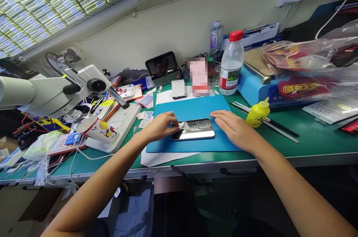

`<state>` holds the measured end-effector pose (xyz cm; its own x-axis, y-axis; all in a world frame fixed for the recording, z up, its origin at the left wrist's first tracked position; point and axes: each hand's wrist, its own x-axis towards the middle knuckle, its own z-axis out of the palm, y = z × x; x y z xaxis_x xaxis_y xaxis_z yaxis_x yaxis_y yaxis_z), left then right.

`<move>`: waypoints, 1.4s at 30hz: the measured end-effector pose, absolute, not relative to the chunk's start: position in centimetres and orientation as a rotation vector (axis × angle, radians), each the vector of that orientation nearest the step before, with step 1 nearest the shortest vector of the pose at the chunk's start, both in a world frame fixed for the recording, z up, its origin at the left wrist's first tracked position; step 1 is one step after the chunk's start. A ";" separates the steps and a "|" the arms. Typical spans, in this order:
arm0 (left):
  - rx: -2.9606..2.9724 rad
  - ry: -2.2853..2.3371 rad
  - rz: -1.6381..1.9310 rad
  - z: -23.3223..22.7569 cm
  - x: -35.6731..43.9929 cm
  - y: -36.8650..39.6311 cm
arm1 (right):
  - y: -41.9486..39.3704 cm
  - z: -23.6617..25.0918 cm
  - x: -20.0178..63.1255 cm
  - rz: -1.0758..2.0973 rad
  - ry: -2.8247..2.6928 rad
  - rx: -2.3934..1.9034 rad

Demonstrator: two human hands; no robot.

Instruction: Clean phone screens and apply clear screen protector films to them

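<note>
One phone (193, 129) lies flat, screen up, on the blue mat (192, 112), near the mat's front edge. Our left hand (160, 127) is curled at the phone's left end, fingertips pinching one small white wipe (181, 125) against the glass. Our right hand (236, 128) lies flat and open, palm down on the mat, fingers touching the phone's right end; it grips nothing.

One sheet of white paper (156, 158) pokes out from under the mat's front left corner. Both sit on the green bench top (307, 143).

Right of the mat: one small yellow squeeze bottle (257, 113), lying across two thin metal rods (276, 127). Behind it, two clear water bottles: one red-capped (231, 63), one further back (216, 39) (cap colour hard to tell). One small tablet-like screen (162, 66) stands against the wall.

Far left: one microscope (56, 91) on its white base. Far right: one clear plastic bag (310, 69) with red packets inside, count unclear.
</note>
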<state>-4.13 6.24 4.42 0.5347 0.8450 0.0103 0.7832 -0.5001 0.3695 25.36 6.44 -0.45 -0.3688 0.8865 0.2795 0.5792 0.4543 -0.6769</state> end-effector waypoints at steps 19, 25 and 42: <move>2.539 1.327 0.130 4.2 3.9 7.3 | 6.4 -0.9 25.4 0.456 -2.122 -1.252; 2.469 1.384 0.047 5.1 -2.4 5.9 | 6.4 -0.7 25.2 0.484 -2.118 -1.310; 2.476 1.402 0.099 5.6 -4.2 6.4 | 6.6 -0.9 25.3 0.478 -2.117 -1.290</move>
<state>-4.17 6.37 5.58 0.5233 0.8480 -0.0842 0.8279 -0.4825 0.2861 25.30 6.65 -0.88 -0.3420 0.8875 0.3089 0.6685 0.4608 -0.5837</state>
